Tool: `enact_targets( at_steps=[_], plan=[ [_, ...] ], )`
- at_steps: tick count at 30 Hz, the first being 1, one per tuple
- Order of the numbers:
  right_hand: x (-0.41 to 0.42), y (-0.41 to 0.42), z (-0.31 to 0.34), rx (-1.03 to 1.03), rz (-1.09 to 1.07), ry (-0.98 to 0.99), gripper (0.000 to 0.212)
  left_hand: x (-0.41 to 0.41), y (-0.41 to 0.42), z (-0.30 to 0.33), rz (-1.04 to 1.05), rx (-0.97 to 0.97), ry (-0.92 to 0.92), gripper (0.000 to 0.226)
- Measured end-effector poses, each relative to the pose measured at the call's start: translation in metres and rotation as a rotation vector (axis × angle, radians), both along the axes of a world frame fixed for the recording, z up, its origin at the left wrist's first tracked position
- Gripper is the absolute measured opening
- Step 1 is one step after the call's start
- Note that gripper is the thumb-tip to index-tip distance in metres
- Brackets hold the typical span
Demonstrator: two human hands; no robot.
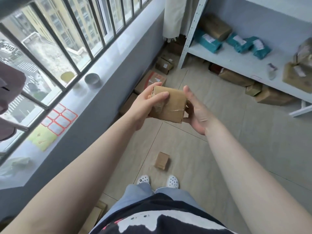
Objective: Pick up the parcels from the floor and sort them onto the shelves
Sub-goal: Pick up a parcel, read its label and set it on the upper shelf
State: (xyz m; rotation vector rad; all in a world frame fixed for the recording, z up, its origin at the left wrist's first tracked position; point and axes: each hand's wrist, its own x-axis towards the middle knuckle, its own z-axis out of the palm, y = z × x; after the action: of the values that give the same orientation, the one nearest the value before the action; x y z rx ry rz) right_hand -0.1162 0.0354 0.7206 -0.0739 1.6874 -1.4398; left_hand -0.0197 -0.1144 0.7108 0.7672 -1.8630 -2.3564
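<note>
Left hand (145, 105) and right hand (196, 110) clamp a squarish, tape-glossed cardboard box (168, 105); another small box (162, 160) lies on smooth floor tiles (211, 166).

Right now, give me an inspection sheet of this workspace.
Surface: tiled floor; white shelf to the right.
Job's things: cardboard box held up; small box on the floor near the feet; teal bags and brown parcels on the shelf.
Clutter: more boxes along the wall, label sheets on the sill.
Grippers: left hand and right hand both grip the cardboard box.
Cables: nothing seen.
Surroundings: barred window, grey wall.
</note>
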Motion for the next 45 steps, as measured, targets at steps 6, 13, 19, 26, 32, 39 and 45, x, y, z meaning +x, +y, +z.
enact_targets(
  at_steps=[6,13,19,26,32,39,45],
  plan=[
    [-0.001,0.004,0.011,0.008,0.065,0.131,0.073,-0.004,0.000,0.026,-0.133,-0.035,-0.128,0.058],
    [-0.011,0.005,0.032,0.125,0.109,0.044,0.069,-0.003,0.002,0.039,-0.156,-0.046,-0.037,0.053],
    [-0.009,0.004,0.044,0.125,0.151,0.103,0.085,-0.011,0.006,0.050,-0.053,-0.083,-0.133,0.046],
    [-0.009,0.006,0.051,0.010,0.067,0.318,0.078,-0.013,0.004,0.064,-0.054,-0.005,-0.219,0.046],
    [-0.009,0.005,0.051,0.048,-0.023,0.284,0.091,-0.013,0.003,0.055,-0.221,-0.106,-0.053,0.058],
    [-0.017,0.008,0.055,0.048,0.021,0.307,0.087,-0.013,-0.007,0.050,-0.167,-0.171,-0.009,0.043],
    [-0.025,0.009,0.069,0.078,0.163,0.361,0.075,-0.018,-0.021,0.059,-0.298,-0.273,-0.063,0.070]
  ],
)
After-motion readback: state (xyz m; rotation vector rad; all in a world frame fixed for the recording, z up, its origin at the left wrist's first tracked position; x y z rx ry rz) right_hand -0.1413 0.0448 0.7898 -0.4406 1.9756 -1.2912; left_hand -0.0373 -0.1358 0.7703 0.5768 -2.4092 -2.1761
